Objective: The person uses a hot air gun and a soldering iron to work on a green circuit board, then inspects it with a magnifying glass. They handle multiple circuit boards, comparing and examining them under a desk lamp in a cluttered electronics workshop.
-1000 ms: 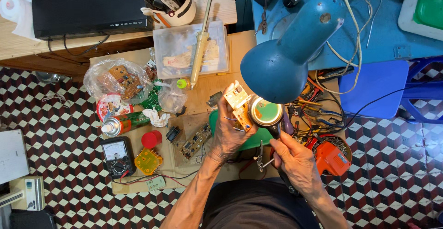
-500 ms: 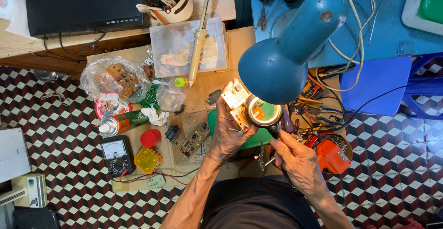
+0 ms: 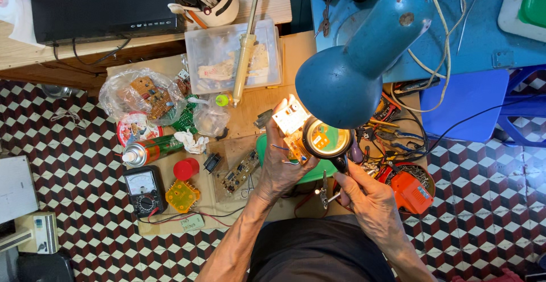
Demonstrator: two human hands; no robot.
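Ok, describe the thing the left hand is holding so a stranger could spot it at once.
Start at the big blue desk lamp over the cluttered wooden bench. Just below its shade, the left hand holds up a small circuit board, brightly lit. The right hand holds a round magnifier over it. Unlike the other boards lying flat on the bench, this one is raised off it in the hand and glowing under the lamp.

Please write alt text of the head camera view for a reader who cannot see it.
Under a blue desk lamp, the left hand holds a small circuit board while the right hand holds a magnifying glass over it. A multimeter and spray can lie nearby.
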